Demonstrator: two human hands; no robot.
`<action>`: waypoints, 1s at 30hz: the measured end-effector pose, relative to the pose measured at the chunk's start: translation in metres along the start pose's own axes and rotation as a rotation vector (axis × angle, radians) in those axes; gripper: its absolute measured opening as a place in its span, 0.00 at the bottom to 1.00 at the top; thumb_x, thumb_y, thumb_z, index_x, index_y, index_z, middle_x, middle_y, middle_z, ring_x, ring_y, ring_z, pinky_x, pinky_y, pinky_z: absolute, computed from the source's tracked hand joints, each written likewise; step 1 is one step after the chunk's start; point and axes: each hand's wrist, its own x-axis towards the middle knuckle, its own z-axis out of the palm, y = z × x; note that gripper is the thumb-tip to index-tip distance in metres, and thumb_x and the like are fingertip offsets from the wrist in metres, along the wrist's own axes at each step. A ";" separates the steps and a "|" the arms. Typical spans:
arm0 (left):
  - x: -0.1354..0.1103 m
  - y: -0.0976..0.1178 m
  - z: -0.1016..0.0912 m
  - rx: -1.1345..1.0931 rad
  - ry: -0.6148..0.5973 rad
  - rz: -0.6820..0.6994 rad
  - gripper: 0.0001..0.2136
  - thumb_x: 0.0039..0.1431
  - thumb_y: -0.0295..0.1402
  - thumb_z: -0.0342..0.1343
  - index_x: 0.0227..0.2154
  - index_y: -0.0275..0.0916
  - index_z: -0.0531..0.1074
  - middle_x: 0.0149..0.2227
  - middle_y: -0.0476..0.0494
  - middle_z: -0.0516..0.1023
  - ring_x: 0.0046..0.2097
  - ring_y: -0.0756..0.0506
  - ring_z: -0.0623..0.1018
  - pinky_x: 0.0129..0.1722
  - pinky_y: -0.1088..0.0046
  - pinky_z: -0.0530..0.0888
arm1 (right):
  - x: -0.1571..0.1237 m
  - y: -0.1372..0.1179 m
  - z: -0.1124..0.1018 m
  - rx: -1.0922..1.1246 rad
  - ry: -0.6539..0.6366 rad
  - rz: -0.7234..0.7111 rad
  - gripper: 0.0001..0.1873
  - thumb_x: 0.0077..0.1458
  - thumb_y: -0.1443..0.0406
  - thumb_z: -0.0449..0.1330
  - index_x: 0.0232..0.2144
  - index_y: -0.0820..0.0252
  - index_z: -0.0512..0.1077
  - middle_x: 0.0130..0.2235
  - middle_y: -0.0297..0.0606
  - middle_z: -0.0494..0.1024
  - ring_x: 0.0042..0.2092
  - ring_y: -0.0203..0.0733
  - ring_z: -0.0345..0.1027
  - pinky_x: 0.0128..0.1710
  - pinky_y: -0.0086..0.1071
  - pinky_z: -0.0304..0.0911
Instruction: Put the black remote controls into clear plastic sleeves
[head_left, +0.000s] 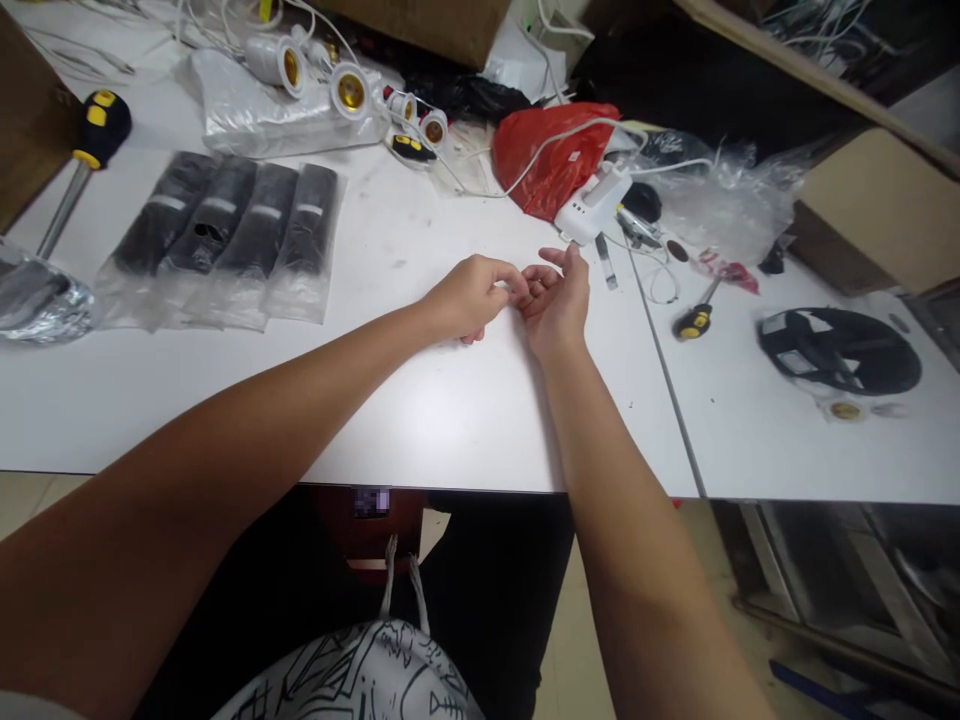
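Over the white table [420, 420], my two hands meet near the middle. My left hand [469, 297] is closed, palm down, its index finger and thumb pinched at the fingertips of the other hand. Whatever may be between them is too small to make out. My right hand [559, 300] is turned palm up, with loosely bent fingers apart and nothing visible on the palm. Left of the hands lie several dark rolled items in clear plastic sleeves [304, 225], side by side. A white power strip [592, 205] is just beyond my right hand.
White lamp holders [350, 92] rest on a clear plastic bag [247, 115] at the back. A red bag [544, 150] lies behind the power strip. Screwdrivers lie left [94, 135] and right [694, 320]. Farther right are a black round object [840, 350] and a cardboard box [881, 210].
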 end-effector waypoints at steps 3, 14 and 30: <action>0.002 0.001 -0.001 0.046 -0.018 0.031 0.08 0.62 0.28 0.51 0.32 0.40 0.75 0.23 0.50 0.71 0.19 0.47 0.71 0.23 0.67 0.71 | 0.003 0.000 -0.004 -0.020 0.030 -0.009 0.21 0.58 0.43 0.57 0.36 0.52 0.68 0.28 0.29 0.70 0.25 0.35 0.67 0.23 0.27 0.64; -0.001 0.004 -0.029 0.424 0.248 0.074 0.09 0.64 0.26 0.52 0.37 0.41 0.77 0.39 0.41 0.81 0.45 0.39 0.79 0.48 0.62 0.72 | 0.013 0.004 -0.007 -0.137 0.040 0.001 0.18 0.62 0.47 0.58 0.38 0.54 0.66 0.27 0.30 0.69 0.26 0.34 0.68 0.25 0.28 0.69; -0.045 -0.018 -0.127 0.907 0.624 -0.349 0.42 0.52 0.63 0.57 0.63 0.39 0.68 0.66 0.33 0.67 0.70 0.32 0.55 0.64 0.53 0.55 | 0.033 0.015 0.016 -0.657 -0.046 -0.091 0.05 0.60 0.64 0.57 0.32 0.55 0.64 0.29 0.33 0.72 0.26 0.36 0.71 0.24 0.30 0.63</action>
